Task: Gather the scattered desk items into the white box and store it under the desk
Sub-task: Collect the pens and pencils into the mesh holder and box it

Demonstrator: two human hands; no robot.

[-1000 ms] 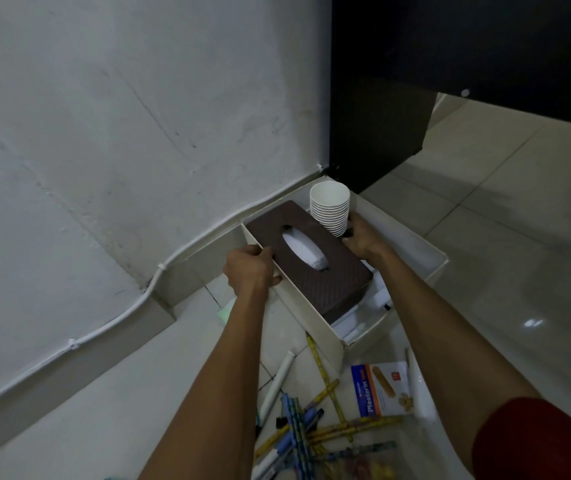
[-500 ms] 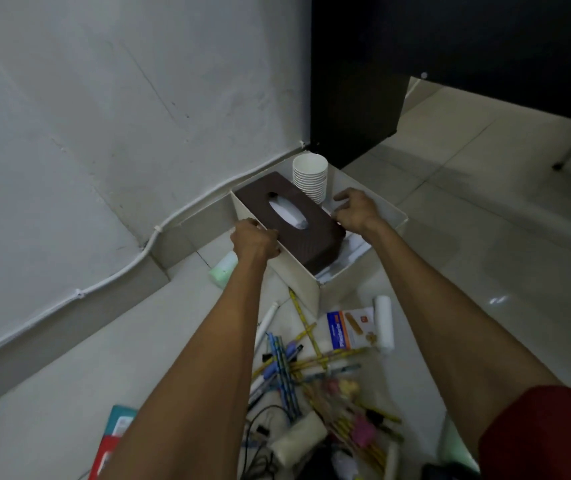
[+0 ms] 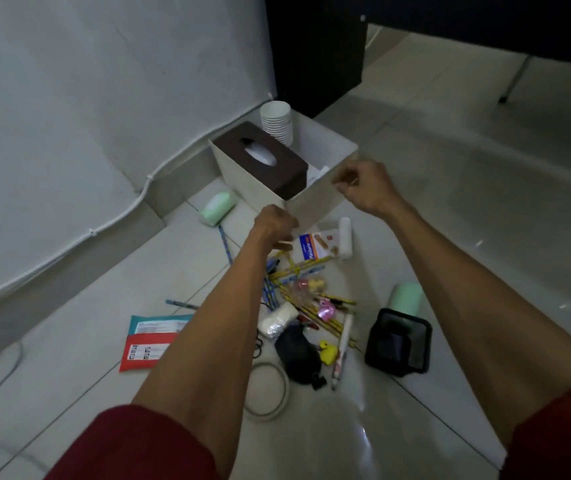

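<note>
Left grip [image 3: 274, 221] and right grip [image 3: 363, 187] hang loosely curled, empty, at the near corner of the white box [image 3: 242, 178]; the plaster packet [image 3: 317, 245] lies on the floor just beside the left, the nearer one.

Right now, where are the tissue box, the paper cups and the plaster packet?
tissue box [image 3: 286, 169]: head view, brown top.
paper cups [image 3: 276, 128]: head view, ribbed side.
plaster packet [image 3: 317, 244]: head view, printed front.

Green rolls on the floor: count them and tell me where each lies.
2 green rolls: one left of the box, one behind the black holder. More may lie hidden.
</note>
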